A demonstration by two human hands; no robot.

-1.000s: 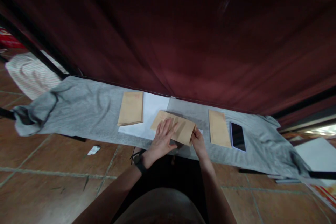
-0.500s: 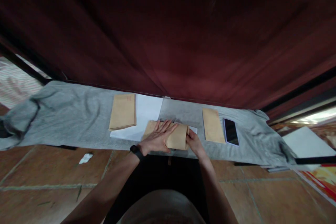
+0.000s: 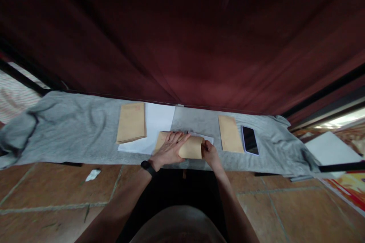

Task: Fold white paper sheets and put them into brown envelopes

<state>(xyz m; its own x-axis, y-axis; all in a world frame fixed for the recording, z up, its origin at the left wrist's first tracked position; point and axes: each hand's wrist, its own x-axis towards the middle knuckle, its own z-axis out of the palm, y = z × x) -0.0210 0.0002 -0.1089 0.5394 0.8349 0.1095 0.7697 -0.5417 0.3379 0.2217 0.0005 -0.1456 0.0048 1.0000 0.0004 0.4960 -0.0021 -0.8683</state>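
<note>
A brown paper envelope [image 3: 192, 149] lies on the grey cloth in front of me. My left hand [image 3: 170, 149], fingers spread, lies flat across the envelope's left half. At its right end, my right hand [image 3: 210, 152] has its fingers closed on the edge, which bulges open a little; the fingertips are partly hidden. A sheet of white paper [image 3: 209, 139] peeks out behind the envelope. To the left, a stack of brown envelopes [image 3: 131, 122] rests on white paper sheets [image 3: 158, 119]. Another brown envelope [image 3: 230, 133] lies to the right of my right hand.
A phone [image 3: 250, 140] in a pale purple case lies at the right. The grey cloth [image 3: 76, 125] covers the narrow surface, with dark red fabric [image 3: 182, 45] hanging behind it. A crumpled white scrap [image 3: 92, 175] is on the tiled floor [image 3: 65, 190].
My right hand stays at the envelope's right end, its fingers shifted slightly along the edge. My left hand keeps pressing in place. The view has tilted slightly.
</note>
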